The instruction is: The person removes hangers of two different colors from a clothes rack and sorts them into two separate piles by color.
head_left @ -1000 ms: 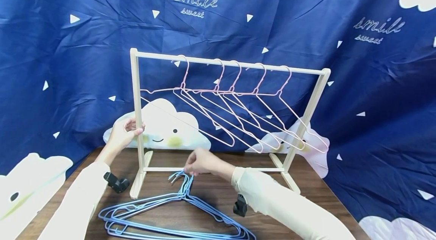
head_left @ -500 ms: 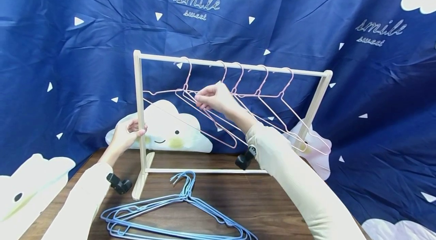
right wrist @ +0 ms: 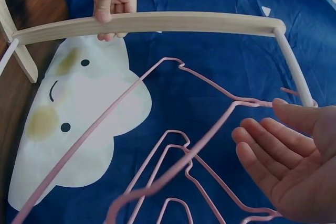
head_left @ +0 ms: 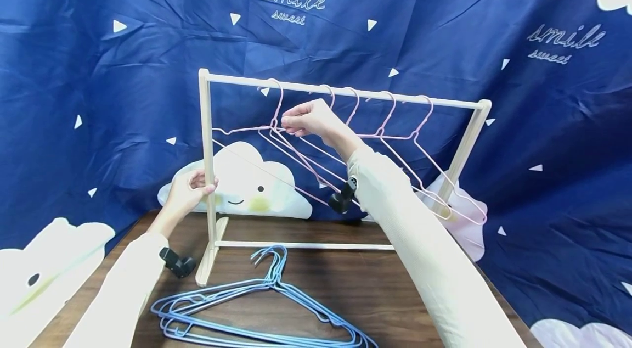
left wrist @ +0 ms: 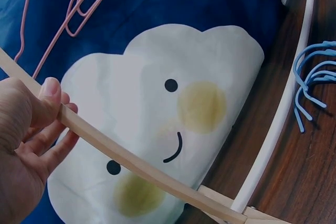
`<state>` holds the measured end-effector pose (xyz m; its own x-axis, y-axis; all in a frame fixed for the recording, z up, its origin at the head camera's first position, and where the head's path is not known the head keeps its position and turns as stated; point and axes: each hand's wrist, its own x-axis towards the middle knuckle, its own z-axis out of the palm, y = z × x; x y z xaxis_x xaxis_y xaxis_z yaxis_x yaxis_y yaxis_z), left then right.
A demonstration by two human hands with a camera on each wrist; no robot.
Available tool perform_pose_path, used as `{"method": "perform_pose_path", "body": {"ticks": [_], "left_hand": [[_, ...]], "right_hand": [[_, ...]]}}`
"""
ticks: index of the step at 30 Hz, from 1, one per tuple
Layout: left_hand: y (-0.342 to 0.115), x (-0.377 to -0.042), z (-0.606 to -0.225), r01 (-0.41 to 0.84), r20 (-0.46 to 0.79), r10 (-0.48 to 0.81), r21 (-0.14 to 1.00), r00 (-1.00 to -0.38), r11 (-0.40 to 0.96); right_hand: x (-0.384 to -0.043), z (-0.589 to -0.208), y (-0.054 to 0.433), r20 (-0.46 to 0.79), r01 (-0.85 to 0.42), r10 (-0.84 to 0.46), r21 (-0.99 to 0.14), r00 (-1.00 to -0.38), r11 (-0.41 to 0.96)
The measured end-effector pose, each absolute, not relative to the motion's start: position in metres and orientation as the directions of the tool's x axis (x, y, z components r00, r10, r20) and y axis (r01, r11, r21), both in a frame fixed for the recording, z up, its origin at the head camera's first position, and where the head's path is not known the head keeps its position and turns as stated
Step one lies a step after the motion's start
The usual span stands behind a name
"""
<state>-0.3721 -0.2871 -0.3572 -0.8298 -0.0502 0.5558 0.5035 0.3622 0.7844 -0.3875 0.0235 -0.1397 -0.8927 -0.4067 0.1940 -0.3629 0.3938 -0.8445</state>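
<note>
My left hand (head_left: 186,193) holds the left post (head_left: 208,139) of a white-and-wood clothes rack, thumb on one side and fingers on the other. My right hand (head_left: 312,118) is raised under the rail, close to the neck of the leftmost pink hanger (head_left: 276,112). In the right wrist view its fingers (right wrist: 275,153) are loosely extended, palm showing, and the thumb overlaps that hanger's neck. Several pink hangers hang along the rail (head_left: 410,99), partly hidden behind my right hand and forearm. Blue hangers (head_left: 274,283) lie stacked on the table in front, hooks toward the rack.
The rack's lower crossbar (head_left: 306,246) runs just behind the blue hooks, and its left foot (head_left: 207,265) stands on the brown wooden table (head_left: 395,293). A dark blue curtain (head_left: 148,90) with clouds and triangles hangs behind. A black wrist camera (head_left: 178,262) sits on my left sleeve.
My right hand has left the blue hangers' hooks and risen to the pink hangers below the rail, shifting slightly higher in the last half second. My left hand stays on the post.
</note>
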Motion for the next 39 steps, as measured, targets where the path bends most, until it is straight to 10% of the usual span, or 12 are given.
{"method": "perform_pose_path", "body": {"ticks": [39], "left_hand": [[-0.287,-0.369,-0.354,0.508,0.562,-0.038,0.773,-0.827,0.381]], "right_hand": [[-0.374,-0.132,0.008,0.289,-0.377,-0.293,-0.871,-0.911,0.314]]}}
